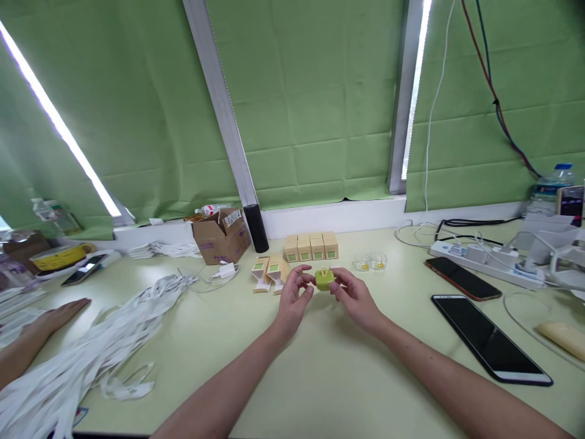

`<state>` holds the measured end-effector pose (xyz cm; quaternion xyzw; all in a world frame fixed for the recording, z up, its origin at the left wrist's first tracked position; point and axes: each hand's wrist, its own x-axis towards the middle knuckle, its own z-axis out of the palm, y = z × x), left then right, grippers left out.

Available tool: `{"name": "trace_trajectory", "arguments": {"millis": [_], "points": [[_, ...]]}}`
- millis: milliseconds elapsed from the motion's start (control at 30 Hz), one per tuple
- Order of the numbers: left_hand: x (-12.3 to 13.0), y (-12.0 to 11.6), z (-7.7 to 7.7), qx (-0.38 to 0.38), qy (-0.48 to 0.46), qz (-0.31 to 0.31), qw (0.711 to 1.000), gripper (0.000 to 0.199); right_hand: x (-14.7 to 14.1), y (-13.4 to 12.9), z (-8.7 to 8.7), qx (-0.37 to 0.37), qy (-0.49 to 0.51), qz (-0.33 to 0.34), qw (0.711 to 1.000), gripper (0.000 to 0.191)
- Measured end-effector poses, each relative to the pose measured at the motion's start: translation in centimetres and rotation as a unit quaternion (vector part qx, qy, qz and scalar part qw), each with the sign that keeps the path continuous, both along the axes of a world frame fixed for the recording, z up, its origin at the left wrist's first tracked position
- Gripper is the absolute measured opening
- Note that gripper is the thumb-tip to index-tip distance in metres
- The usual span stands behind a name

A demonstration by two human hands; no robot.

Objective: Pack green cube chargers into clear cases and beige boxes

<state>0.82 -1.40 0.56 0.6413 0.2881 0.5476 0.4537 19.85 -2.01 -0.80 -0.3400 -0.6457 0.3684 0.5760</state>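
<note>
A small yellow-green case (325, 279) with a little loop on top is held just above the table, between my two hands. My right hand (359, 299) pinches its right side with thumb and fingers. My left hand (293, 299) has its fingers curled at the left side, with the fingertips against the case's edge. Just behind stands a row of several small kraft boxes (311, 247) with green squares on their fronts. Two opened kraft boxes (269, 274) lie left of my left hand. Clear plastic holders (370, 262) with small yellow bits inside sit beyond my right hand.
Left are a pile of white straps (114, 332), another person's hand (66, 314), a cardboard box (222, 236), a black cylinder (256, 228) and a white charger (225, 271). Right are two dark phones (489, 338) (462, 278), a power strip (487, 262) and cables.
</note>
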Motion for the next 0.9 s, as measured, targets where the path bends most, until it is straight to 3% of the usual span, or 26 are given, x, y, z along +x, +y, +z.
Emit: {"name": "trace_trajectory", "arguments": {"millis": [167, 300, 567, 767, 900], "points": [[-0.3, 0.8, -0.9, 0.025, 0.02, -0.021, 0.999, 0.06, 0.2, 0.2, 0.2, -0.066, 0.053, 0.033, 0.996, 0.05], [-0.3, 1.1, -1.3, -0.003, 0.002, -0.073, 0.997, 0.064, 0.1, 0.2, 0.3, -0.095, 0.074, 0.076, 0.99, 0.056], [0.0, 0.2, 0.3, -0.073, -0.013, -0.186, 0.98, 0.054, -0.3, -0.1, 0.0, -0.148, 0.085, 0.138, 0.976, 0.061], [0.0, 0.3, 0.2, -0.093, -0.049, -0.163, 0.981, 0.047, -0.1, 0.2, -0.2, -0.142, 0.073, 0.136, 0.978, 0.065], [-0.2, 0.9, -0.1, -0.113, -0.11, -0.111, 0.981, 0.041, 0.6, 1.1, -0.9, -0.076, -0.061, 0.024, 0.995, 0.052]]}}
